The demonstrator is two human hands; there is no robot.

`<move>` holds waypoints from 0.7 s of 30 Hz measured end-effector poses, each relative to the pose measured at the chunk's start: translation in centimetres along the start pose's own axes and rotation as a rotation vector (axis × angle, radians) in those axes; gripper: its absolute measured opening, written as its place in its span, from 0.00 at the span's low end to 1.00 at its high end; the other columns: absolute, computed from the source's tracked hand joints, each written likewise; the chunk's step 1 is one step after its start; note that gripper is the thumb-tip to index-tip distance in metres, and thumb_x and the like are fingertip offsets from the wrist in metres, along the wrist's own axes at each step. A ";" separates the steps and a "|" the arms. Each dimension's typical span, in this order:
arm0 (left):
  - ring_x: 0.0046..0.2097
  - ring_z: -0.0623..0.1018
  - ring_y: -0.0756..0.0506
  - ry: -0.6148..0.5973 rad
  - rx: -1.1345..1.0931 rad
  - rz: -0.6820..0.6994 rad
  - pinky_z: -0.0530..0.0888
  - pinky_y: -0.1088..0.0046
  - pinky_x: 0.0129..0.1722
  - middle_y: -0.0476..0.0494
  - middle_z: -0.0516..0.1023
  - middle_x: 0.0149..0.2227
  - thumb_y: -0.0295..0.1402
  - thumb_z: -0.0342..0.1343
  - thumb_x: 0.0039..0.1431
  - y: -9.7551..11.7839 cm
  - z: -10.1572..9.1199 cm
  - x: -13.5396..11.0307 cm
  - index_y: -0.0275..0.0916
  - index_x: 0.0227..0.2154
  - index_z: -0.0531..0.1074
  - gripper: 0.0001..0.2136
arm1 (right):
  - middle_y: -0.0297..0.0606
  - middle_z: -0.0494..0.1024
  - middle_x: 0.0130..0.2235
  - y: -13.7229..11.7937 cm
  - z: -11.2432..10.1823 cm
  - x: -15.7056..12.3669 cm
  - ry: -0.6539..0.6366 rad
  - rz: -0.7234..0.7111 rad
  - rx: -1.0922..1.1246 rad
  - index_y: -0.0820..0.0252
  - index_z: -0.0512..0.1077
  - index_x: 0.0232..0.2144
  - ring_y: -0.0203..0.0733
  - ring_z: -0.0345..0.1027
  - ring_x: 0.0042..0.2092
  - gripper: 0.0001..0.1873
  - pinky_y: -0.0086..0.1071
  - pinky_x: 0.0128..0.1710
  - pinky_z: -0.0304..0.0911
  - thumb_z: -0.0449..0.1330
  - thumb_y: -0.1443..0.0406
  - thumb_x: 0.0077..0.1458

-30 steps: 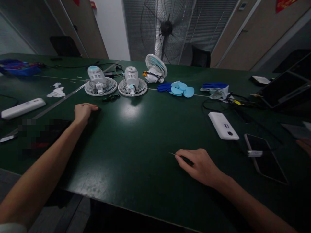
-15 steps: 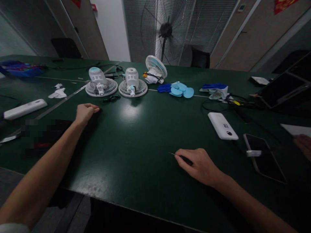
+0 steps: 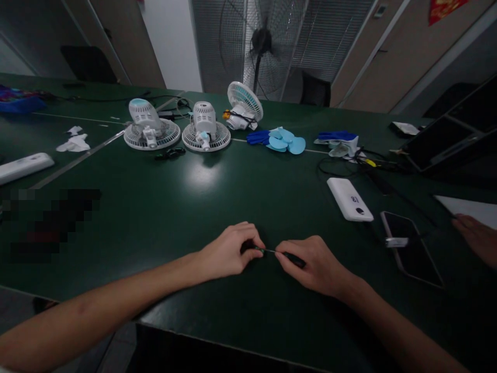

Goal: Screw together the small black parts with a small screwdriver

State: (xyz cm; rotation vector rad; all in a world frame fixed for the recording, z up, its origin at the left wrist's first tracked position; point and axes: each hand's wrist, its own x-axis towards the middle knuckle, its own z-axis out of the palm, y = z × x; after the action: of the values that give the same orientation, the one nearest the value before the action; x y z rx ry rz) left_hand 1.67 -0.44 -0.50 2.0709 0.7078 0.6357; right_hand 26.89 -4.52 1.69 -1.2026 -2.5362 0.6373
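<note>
My right hand (image 3: 312, 261) rests on the dark green table (image 3: 163, 212) and is closed on a small screwdriver (image 3: 280, 254) with a black handle and thin metal shaft pointing left. My left hand (image 3: 229, 254) sits just left of it, fingers curled and pinched at the shaft's tip, holding something small and dark that I cannot make out. Both hands meet near the table's front edge.
Three small white desk fans (image 3: 152, 127) (image 3: 205, 130) (image 3: 244, 106) and blue fan blades (image 3: 285, 142) lie at the far middle. A white phone (image 3: 349, 198) and a black phone (image 3: 412, 247) lie to the right. Another person's hand (image 3: 476, 238) is at the right edge. A white remote-like device (image 3: 23, 167) lies far left.
My left hand has moved from the table's left side across to the screwdriver's tip and closed there. The right hand has stayed in place. The view shifted slightly.
</note>
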 end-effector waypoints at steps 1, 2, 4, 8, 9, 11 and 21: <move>0.40 0.76 0.41 -0.006 0.005 -0.003 0.72 0.57 0.39 0.43 0.75 0.36 0.38 0.64 0.61 0.1 -0.1 0.0 0.50 0.39 0.75 0.05 | 0.31 0.75 0.28 0.0 0.0 0.0 -0.015 -0.004 -0.009 0.57 0.75 0.38 0.34 0.67 0.28 0.12 0.32 0.31 0.52 0.53 0.61 0.70; 0.41 0.76 0.41 -0.015 0.011 -0.006 0.72 0.58 0.39 0.43 0.76 0.37 0.38 0.64 0.62 0.1 -0.3 -0.1 0.51 0.41 0.75 0.06 | 0.31 0.75 0.28 0.0 -0.1 0.0 -0.026 -0.005 -0.019 0.57 0.75 0.38 0.34 0.67 0.28 0.12 0.32 0.31 0.51 0.53 0.61 0.70; 0.43 0.76 0.41 -0.034 0.018 0.001 0.73 0.59 0.41 0.44 0.76 0.39 0.38 0.63 0.63 0.0 -0.9 -0.3 0.51 0.43 0.75 0.07 | 0.32 0.76 0.28 -0.1 -0.1 0.0 -0.038 -0.004 -0.032 0.57 0.75 0.38 0.34 0.67 0.28 0.12 0.33 0.31 0.51 0.53 0.61 0.70; 0.44 0.75 0.43 -0.072 0.049 0.012 0.72 0.62 0.44 0.43 0.76 0.41 0.35 0.61 0.65 0.1 -1.2 -0.4 0.46 0.45 0.74 0.08 | 0.32 0.76 0.29 -0.1 -0.3 0.0 -0.053 -0.004 -0.031 0.57 0.74 0.37 0.34 0.67 0.29 0.13 0.32 0.31 0.49 0.52 0.62 0.70; 0.44 0.75 0.43 -0.083 0.062 0.009 0.72 0.64 0.44 0.44 0.76 0.42 0.34 0.60 0.65 0.2 -1.2 -0.4 0.44 0.46 0.74 0.08 | 0.32 0.76 0.29 -0.2 -0.3 0.0 -0.060 -0.003 -0.034 0.57 0.74 0.37 0.34 0.67 0.29 0.13 0.33 0.30 0.49 0.52 0.62 0.71; 0.45 0.74 0.45 -0.099 0.080 0.003 0.71 0.66 0.45 0.44 0.75 0.42 0.32 0.59 0.66 0.5 -1.1 -0.4 0.41 0.46 0.74 0.08 | 0.32 0.75 0.29 -0.2 -0.4 0.0 -0.075 0.004 -0.044 0.58 0.73 0.36 0.34 0.66 0.28 0.13 0.33 0.30 0.48 0.51 0.62 0.71; 0.45 0.74 0.46 -0.100 0.076 -0.005 0.71 0.70 0.45 0.44 0.74 0.44 0.31 0.60 0.66 0.6 -1.2 -0.5 0.38 0.47 0.74 0.09 | 0.32 0.75 0.30 -0.7 -1.0 -0.1 -0.146 0.042 -0.112 0.57 0.73 0.38 0.35 0.65 0.29 0.13 0.33 0.30 0.47 0.50 0.62 0.71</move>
State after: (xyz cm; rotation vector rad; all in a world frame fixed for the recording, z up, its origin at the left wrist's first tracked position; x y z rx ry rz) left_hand 0.69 -0.41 0.59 2.1534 0.6890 0.5061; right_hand 26.91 -4.77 2.91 -1.2935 -2.7064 0.6213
